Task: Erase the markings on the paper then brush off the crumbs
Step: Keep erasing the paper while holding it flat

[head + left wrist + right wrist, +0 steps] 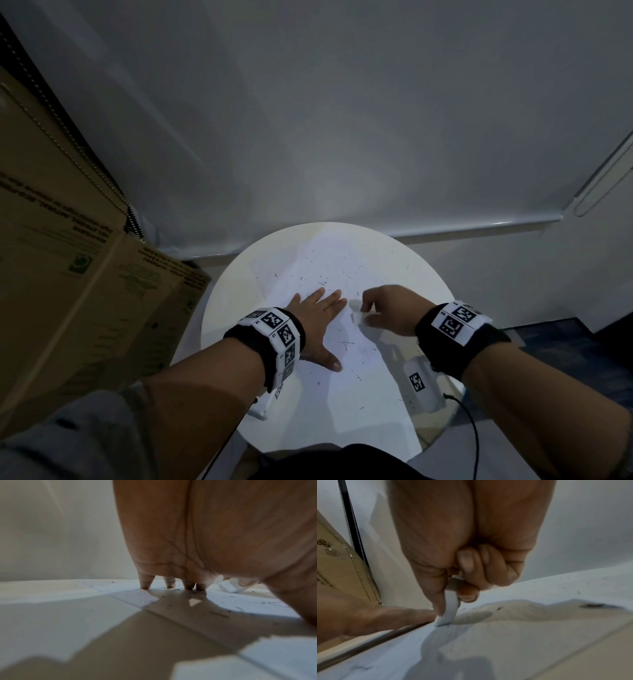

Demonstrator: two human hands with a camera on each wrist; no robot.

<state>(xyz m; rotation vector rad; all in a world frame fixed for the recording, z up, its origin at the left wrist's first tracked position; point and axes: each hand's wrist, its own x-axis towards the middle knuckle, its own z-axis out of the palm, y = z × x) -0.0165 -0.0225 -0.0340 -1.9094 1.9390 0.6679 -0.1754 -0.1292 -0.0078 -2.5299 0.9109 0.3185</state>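
A white sheet of paper (346, 387) lies on the round white table (219, 308), strewn with dark eraser crumbs (322, 283). My left hand (320, 320) lies flat on the paper, fingers straight and spread, holding it down; its fingertips (169, 584) press on the sheet. My right hand (383, 308) pinches a white eraser (358, 313) between thumb and curled fingers. In the right wrist view the eraser (448, 609) touches the paper (488, 649) with its lower end, just right of the left fingers. The eraser (230, 587) also shows past the left fingertips.
A large cardboard box (68, 274) stands close at the left of the table. A white wall and window sill (479, 228) run behind it. A small white device with a marker tag (419, 383) and a black cable (471, 431) sits at the table's right edge.
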